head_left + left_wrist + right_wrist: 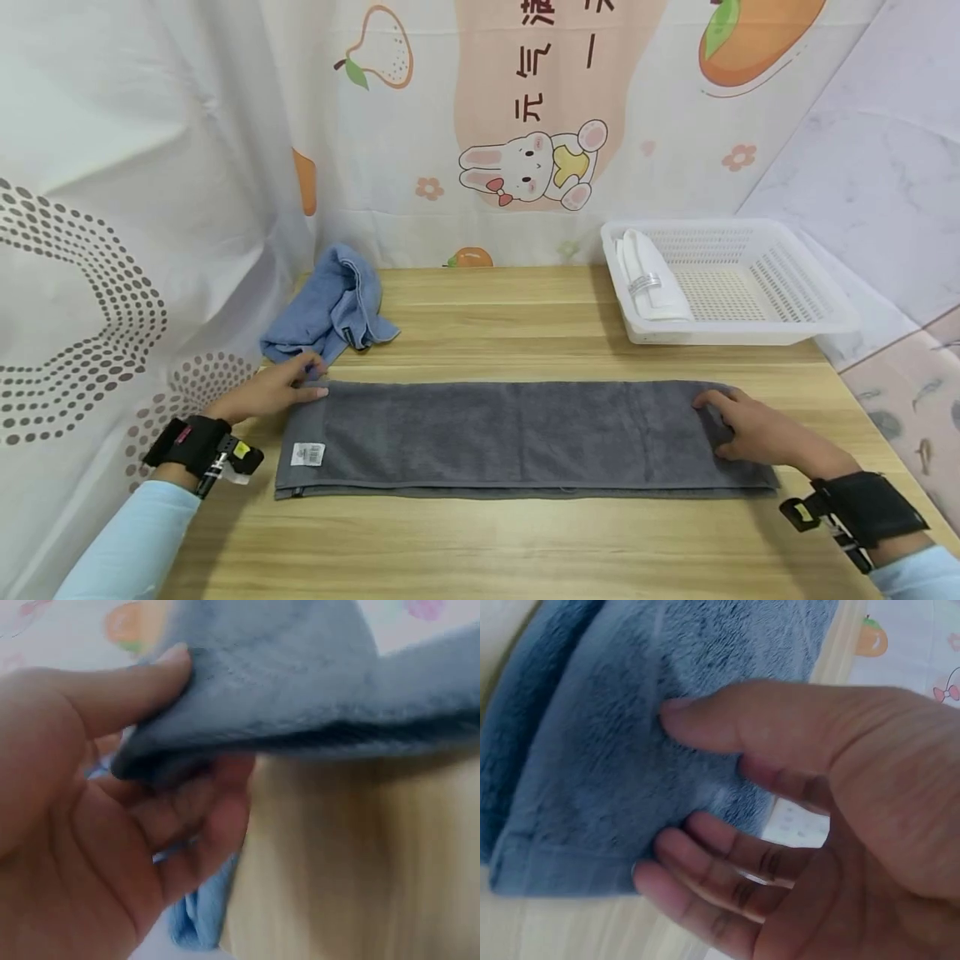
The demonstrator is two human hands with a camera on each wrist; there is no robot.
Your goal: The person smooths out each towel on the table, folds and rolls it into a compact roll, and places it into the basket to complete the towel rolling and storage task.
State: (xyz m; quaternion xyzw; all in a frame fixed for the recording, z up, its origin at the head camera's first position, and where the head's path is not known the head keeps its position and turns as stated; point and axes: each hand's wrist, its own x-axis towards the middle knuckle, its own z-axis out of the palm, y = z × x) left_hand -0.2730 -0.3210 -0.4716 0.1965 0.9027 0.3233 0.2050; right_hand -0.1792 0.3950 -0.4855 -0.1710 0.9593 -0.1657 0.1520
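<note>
A long grey towel (517,433), folded lengthwise, lies flat across the wooden table (480,542), with a white label (307,454) near its left end. My left hand (281,385) pinches the towel's far left corner. In the left wrist view the thumb lies on top of the grey towel (300,690) and the fingers (217,817) sit underneath. My right hand (738,429) grips the towel's right end. The right wrist view shows its thumb on top of the towel (615,750) and its fingers (705,855) curled under the edge.
A crumpled blue towel (333,304) lies at the back left, just behind my left hand. A white plastic basket (742,327) at the back right holds a rolled white cloth (648,279). Printed curtains close off the back and left sides.
</note>
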